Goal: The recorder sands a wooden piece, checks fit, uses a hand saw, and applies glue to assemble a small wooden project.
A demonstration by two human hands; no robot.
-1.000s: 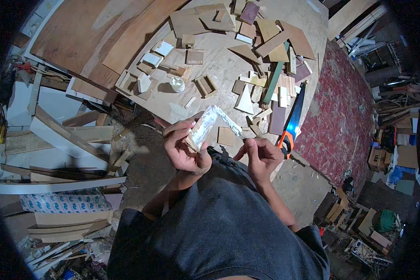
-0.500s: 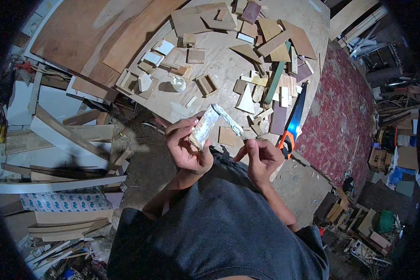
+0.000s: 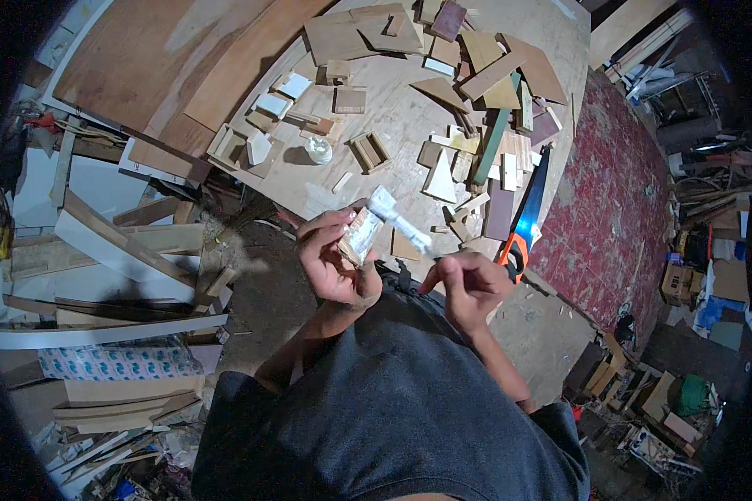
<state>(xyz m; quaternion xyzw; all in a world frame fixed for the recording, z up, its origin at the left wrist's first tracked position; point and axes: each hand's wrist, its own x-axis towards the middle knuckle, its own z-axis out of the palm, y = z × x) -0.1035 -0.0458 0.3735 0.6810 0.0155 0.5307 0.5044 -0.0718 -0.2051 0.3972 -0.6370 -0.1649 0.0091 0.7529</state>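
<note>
My left hand (image 3: 330, 263) is closed around a small wooden piece (image 3: 361, 238), its upturned face partly coated in white paint. Between thumb and fingers, my right hand (image 3: 475, 288) pinches a paintbrush (image 3: 408, 228) thickly smeared with white. The brush's broad head touches or hovers just over the far end of the wooden piece; I cannot tell which. On the table beyond stands an open jar of white paint (image 3: 318, 151). To the right of it sits a small open wooden box (image 3: 360, 156).
A handsaw (image 3: 528, 219) with an orange handle lies along the table's right edge. Wood offcuts (image 3: 485, 75) and a green strip (image 3: 495, 142) crowd the right of the worktable (image 3: 342, 196). White-topped blocks (image 3: 273, 103) stand at its left. Boards (image 3: 125, 250) are piled on the left floor.
The paintbrush has turned, showing its head broad side on instead of edge on, and shifted slightly. My right hand moved a little to the right; my left hand stays in place.
</note>
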